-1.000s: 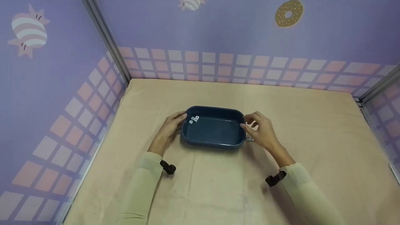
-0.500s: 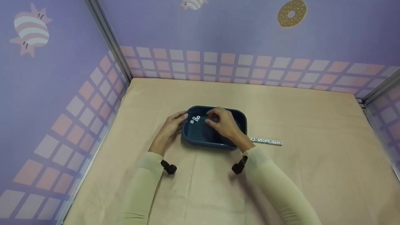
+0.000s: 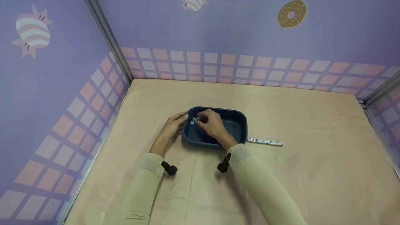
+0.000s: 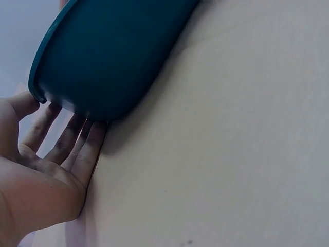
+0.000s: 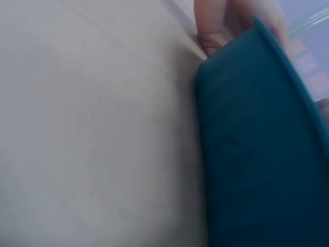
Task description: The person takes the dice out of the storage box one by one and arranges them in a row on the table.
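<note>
A dark blue rectangular dish (image 3: 232, 127) stands on the table. My left hand (image 3: 170, 127) holds its left end, thumb on the rim and fingers against the outer wall, as the left wrist view also shows of the dish (image 4: 108, 56). Inside, near the left end, lie a few small white dice (image 3: 192, 122). My right hand (image 3: 214, 125) reaches into the dish from the front right, thumb and forefinger bent around one die beside the others. The right wrist view shows mostly the dish's outer wall (image 5: 257, 144), the right fingers hidden behind it.
A straight row of several white dice (image 3: 265, 142) lies on the cloth, starting close by the dish's right front corner. The cloth-covered table (image 3: 318, 150) is bounded by patterned purple panels (image 3: 231, 34) at the back and sides.
My right hand has left the dish's right end and moved left into it, down to the dice. The row on the right has come into full sight. The left hand stays put.
</note>
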Action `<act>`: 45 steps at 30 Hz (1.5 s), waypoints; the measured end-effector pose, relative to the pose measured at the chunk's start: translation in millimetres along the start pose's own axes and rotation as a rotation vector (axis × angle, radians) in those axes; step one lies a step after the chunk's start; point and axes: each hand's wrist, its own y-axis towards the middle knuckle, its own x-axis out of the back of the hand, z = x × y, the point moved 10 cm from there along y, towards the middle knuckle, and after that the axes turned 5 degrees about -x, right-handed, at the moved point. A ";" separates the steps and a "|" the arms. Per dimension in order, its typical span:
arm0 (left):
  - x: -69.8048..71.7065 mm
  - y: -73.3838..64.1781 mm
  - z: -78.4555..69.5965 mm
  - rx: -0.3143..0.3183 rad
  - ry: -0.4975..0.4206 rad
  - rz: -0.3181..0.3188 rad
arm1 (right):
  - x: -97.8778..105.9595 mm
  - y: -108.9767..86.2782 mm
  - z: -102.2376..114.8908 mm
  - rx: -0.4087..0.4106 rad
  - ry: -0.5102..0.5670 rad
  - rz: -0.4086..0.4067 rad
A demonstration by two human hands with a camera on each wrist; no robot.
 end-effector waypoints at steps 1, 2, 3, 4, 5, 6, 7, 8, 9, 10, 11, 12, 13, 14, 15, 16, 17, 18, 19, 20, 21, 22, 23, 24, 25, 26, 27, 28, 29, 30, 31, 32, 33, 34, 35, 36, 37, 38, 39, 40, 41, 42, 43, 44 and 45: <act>-0.4 0.0 0.0 -0.002 0.004 0.001 | -1.9 -0.2 -1.7 -0.004 -0.018 0.011; -0.8 0.1 0.0 -0.005 0.007 0.003 | -3.7 -0.3 -3.4 -0.009 -0.035 0.026; -0.6 0.2 0.2 -0.007 0.005 0.001 | -5.2 -0.4 -4.6 -0.011 -0.052 0.042; -0.2 0.3 0.2 -0.006 0.006 -0.003 | -6.7 -0.3 -6.0 -0.014 -0.069 0.058; 0.1 0.2 -0.2 -0.007 0.009 -0.006 | -7.8 -0.4 -7.3 -0.016 -0.086 0.073; 0.1 0.1 -0.6 -0.008 0.011 -0.007 | -8.8 -0.4 -8.7 -0.019 -0.099 0.086; 0.5 0.2 -0.9 -0.009 0.022 -0.010 | -9.8 -0.3 -9.9 -0.022 -0.113 0.097; 1.0 0.3 -1.1 -0.008 0.029 -0.015 | -10.6 -0.2 -10.8 -0.022 -0.125 0.106; 1.1 0.3 -1.3 -0.008 0.033 -0.017 | -11.3 0.0 -11.5 -0.022 -0.135 0.113; 0.8 0.2 -1.7 -0.009 0.035 -0.016 | -12.1 0.2 -12.2 -0.022 -0.144 0.120; 0.8 0.2 -1.9 -0.009 0.036 -0.016 | -12.9 0.2 -12.4 -0.021 -0.155 0.126; 0.4 0.2 -1.8 -0.008 0.034 -0.013 | -13.6 0.2 -12.5 -0.019 -0.164 0.132; 0.3 0.2 -1.6 -0.006 0.030 -0.013 | -14.2 0.1 -12.6 -0.017 -0.174 0.137; -0.1 0.1 -1.1 -0.003 0.018 -0.011 | -14.7 -0.1 -12.7 -0.017 -0.181 0.142; -0.5 0.0 -0.8 0.000 0.006 -0.009 | -15.1 -0.4 -12.8 -0.018 -0.186 0.147; -0.6 -0.2 -0.4 0.001 -0.002 -0.008 | -15.4 -0.7 -12.4 -0.016 -0.191 0.148; -0.7 -0.2 -0.4 0.001 -0.007 -0.008 | -15.5 -1.1 -12.2 -0.014 -0.193 0.148; -1.0 -0.3 -0.2 0.002 -0.011 -0.008 | -15.3 -1.4 -11.9 -0.012 -0.193 0.146; -1.1 -0.5 -0.1 0.002 -0.015 -0.009 | -15.1 -1.6 -11.6 -0.010 -0.191 0.144; -1.2 -0.6 0.0 0.003 -0.016 -0.011 | -14.8 -1.9 -11.2 -0.008 -0.188 0.143; -1.5 -0.9 0.0 0.005 -0.016 -0.012 | -14.7 -2.0 -11.2 -0.007 -0.184 0.141; -1.7 -1.0 0.4 0.008 -0.019 -0.014 | -14.7 -2.1 -11.3 -0.008 -0.180 0.141; -1.7 -1.1 0.6 0.012 -0.017 -0.018 | -14.8 -2.2 -11.8 -0.012 -0.177 0.143; -1.7 -1.4 0.9 0.016 -0.018 -0.022 | -15.1 -2.3 -12.3 -0.018 -0.177 0.145; -1.7 -1.6 1.3 0.020 -0.018 -0.025 | -15.6 -2.2 -13.1 -0.025 -0.175 0.149; -1.3 -1.5 1.5 0.021 -0.015 -0.028 | -16.1 -2.0 -13.7 -0.033 -0.175 0.153; -1.0 -1.2 1.8 0.022 -0.013 -0.029 | -16.4 -1.7 -14.1 -0.040 -0.176 0.155; -0.6 -1.1 1.9 0.021 -0.008 -0.031 | -16.8 -1.6 -14.3 -0.046 -0.180 0.158; 0.0 -1.1 1.9 0.019 -0.002 -0.033 | -17.4 -1.3 -14.5 -0.053 -0.183 0.162; 0.9 -1.2 2.1 0.018 0.000 -0.036 | -18.0 -1.0 -14.2 -0.056 -0.189 0.166; 0.7 -0.9 2.3 0.018 0.003 -0.037 | -17.8 -1.0 -14.1 -0.059 -0.194 0.169; 0.5 -0.7 2.6 0.018 0.005 -0.037 | -17.6 -1.2 -14.1 -0.063 -0.201 0.173; 0.2 -0.4 3.2 0.021 0.004 -0.036 | -17.6 -1.6 -14.1 -0.066 -0.209 0.180; 0.3 -0.5 3.5 0.022 0.007 -0.039 | -17.8 -2.1 -14.2 -0.068 -0.217 0.190; 0.5 -0.2 4.1 0.023 0.013 -0.040 | -17.7 -2.7 -14.2 -0.069 -0.225 0.199; 0.9 0.2 4.4 0.023 0.018 -0.042 | -17.4 -3.5 -13.7 -0.064 -0.236 0.211; 1.1 0.7 4.9 0.025 0.022 -0.043 | -16.9 -4.7 -12.9 -0.057 -0.243 0.224; 1.1 1.0 4.6 0.024 0.026 -0.043 | -16.1 -6.0 -12.0 -0.047 -0.249 0.238; 1.7 1.3 4.2 0.023 0.035 -0.047 | -14.8 -7.6 -10.5 -0.034 -0.251 0.252; 2.3 1.3 3.4 0.020 0.045 -0.052 | -12.8 -9.3 -8.6 -0.017 -0.250 0.265; 2.5 1.4 2.8 0.021 0.051 -0.053 | -9.9 -11.3 -6.8 -0.003 -0.245 0.277; 2.7 1.3 2.0 0.022 0.054 -0.055 | -6.1 -13.6 -4.7 0.011 -0.237 0.288; 2.8 1.3 1.2 0.022 0.058 -0.055 | -1.3 -16.0 -2.5 0.024 -0.228 0.294; 3.1 1.0 0.2 0.021 0.064 -0.056 | 4.8 -18.2 -0.5 0.033 -0.219 0.294; 3.7 1.2 -0.2 0.022 0.073 -0.057 | 12.0 -20.7 1.7 0.041 -0.209 0.291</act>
